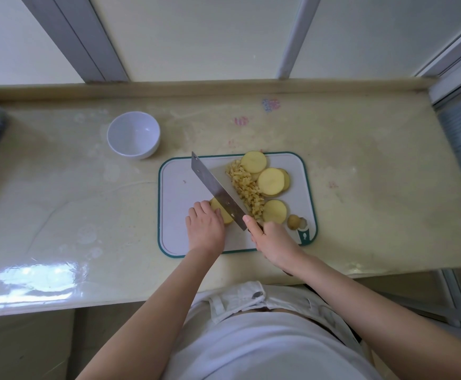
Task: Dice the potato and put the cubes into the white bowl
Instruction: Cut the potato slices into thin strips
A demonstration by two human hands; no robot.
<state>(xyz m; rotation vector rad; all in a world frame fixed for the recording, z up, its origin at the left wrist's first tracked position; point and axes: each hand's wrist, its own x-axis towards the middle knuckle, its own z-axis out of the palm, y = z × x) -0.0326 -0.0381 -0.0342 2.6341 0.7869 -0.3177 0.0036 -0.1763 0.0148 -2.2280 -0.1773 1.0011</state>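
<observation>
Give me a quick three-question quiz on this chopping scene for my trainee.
1. True or false: the white bowl is empty.
2. Fill in: the left hand holds a potato slice down on the ____.
3. The kitchen knife is gripped by: A) the left hand, B) the right hand, C) neither.

Key: 1 true; 2 cutting board; 3 B.
</observation>
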